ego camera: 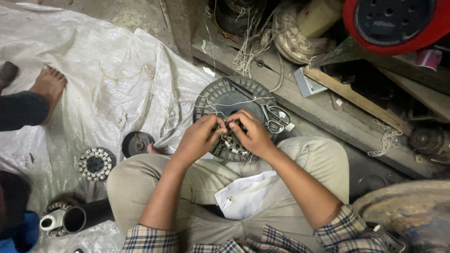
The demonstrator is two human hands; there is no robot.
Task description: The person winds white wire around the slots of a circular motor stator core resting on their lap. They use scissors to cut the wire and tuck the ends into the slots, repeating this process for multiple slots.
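Work piece: a wound stator (233,143) is held over a round black ribbed cover (220,98), which rests against the person's knees on the floor.
Progress: copper coils are seen already seated around the stator; loose pale thread (234,103) trails across the cover, so the tying of the windings is judged to be partly done, with lacing left. How much of the ring is tied cannot be told.
Left hand (199,137): fingers are curled and pinched at the stator's upper edge, apparently on thread or wire.
Right hand (253,133): fingers are bent and closed on the same spot, touching the windings.
Scissors (274,117): laid on the cover, just beside the right hand, not held.
Nearby: a second stator (96,164) and a dark disc (137,143) lie on the plastic sheet (93,70).
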